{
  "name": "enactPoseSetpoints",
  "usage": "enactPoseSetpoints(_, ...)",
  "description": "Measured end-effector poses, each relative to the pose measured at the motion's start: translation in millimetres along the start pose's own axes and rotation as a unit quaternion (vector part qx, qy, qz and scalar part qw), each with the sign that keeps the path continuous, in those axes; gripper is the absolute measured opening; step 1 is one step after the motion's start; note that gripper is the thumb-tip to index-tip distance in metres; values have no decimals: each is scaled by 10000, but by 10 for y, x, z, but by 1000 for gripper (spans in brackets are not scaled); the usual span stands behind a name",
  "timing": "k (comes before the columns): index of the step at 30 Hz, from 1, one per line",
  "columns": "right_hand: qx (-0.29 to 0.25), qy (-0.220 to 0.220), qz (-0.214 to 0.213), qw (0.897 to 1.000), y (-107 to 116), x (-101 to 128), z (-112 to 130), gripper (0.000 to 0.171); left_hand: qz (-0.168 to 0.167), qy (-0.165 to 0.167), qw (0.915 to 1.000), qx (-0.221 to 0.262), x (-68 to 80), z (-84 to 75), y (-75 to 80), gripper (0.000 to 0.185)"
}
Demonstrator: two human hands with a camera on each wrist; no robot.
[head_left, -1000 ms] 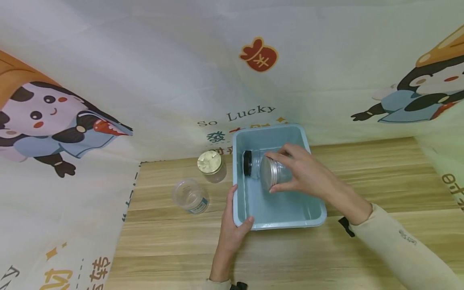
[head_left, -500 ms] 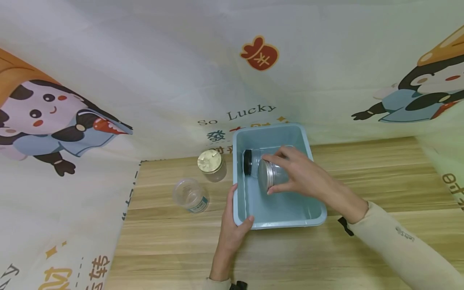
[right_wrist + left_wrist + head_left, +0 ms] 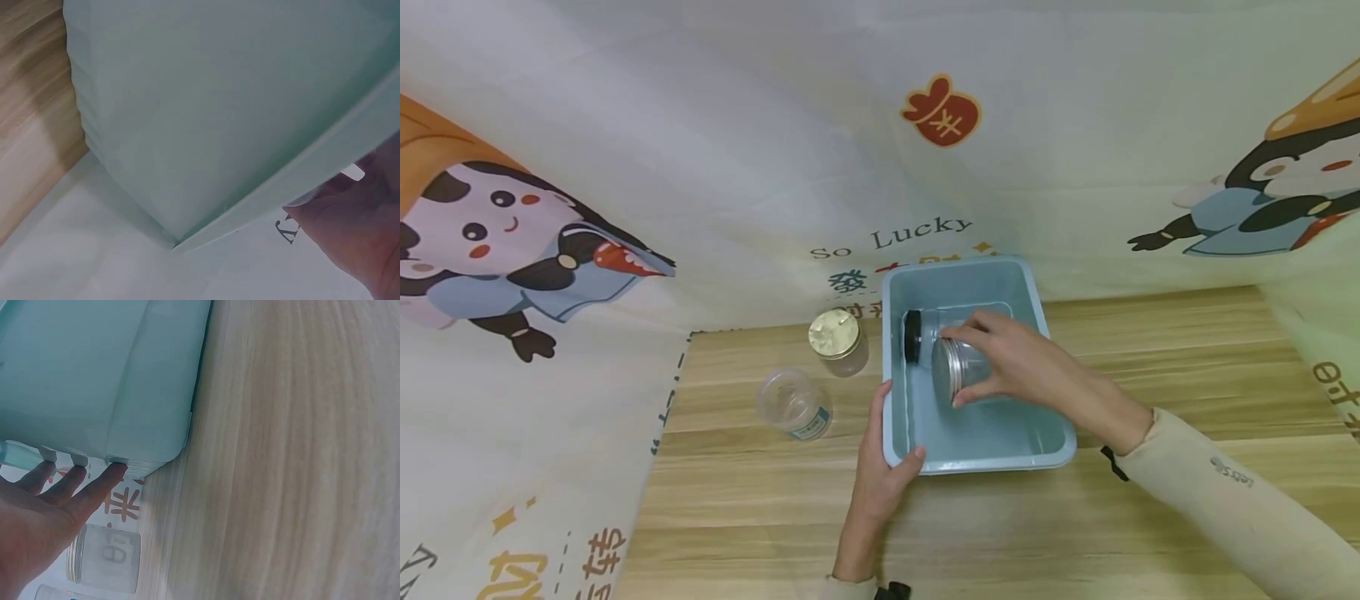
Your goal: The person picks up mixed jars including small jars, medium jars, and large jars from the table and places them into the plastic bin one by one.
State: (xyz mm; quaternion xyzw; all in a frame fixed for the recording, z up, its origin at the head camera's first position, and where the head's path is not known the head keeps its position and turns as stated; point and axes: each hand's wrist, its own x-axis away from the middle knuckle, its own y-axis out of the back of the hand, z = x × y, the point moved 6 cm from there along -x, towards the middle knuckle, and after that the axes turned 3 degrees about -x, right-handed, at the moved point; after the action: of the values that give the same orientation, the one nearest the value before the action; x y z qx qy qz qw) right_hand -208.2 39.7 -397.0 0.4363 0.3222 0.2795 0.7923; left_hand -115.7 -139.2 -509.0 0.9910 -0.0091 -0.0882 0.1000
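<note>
Since a second before, the right hand [image 3: 1022, 367] had sunk a little lower and leftward into the light blue plastic bin [image 3: 1051, 433], carrying its silver-lidded clear jar [image 3: 958, 371] closer to the bin's floor, while the left hand [image 3: 880, 475] had not shifted. In the head view, centre frame, the right hand's fingers curled round that jar, which lay on its side with the lid facing left, just beside a black-lidded jar [image 3: 917, 336] already lying in the bin's upper left part; whether the two touched could not be told. The left hand gripped the bin's lower left corner, thumb hooked over the rim and fingers [image 3: 94, 487] along the outer wall, probably to keep the light bin from sliding as the jar went in (the left wrist view showed the fingertips pressed against the wall). Left of the bin stood a gold-lidded jar [image 3: 837, 340], and lower left of it a clear jar without a visible lid [image 3: 793, 406], both well apart from the hands. Everything rested on a pale wood-grain tabletop [image 3: 1150, 350], backed and flanked by a cream cloth [image 3: 737, 150] printed with cartoon figures and the words "So Lucky".
</note>
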Motion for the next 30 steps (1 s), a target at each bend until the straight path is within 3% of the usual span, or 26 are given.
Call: enactPoseSetpoints(30,324,-341,483,9977,-261,-117,-60,92,7,-12,9999,-149,-1,23,4,85)
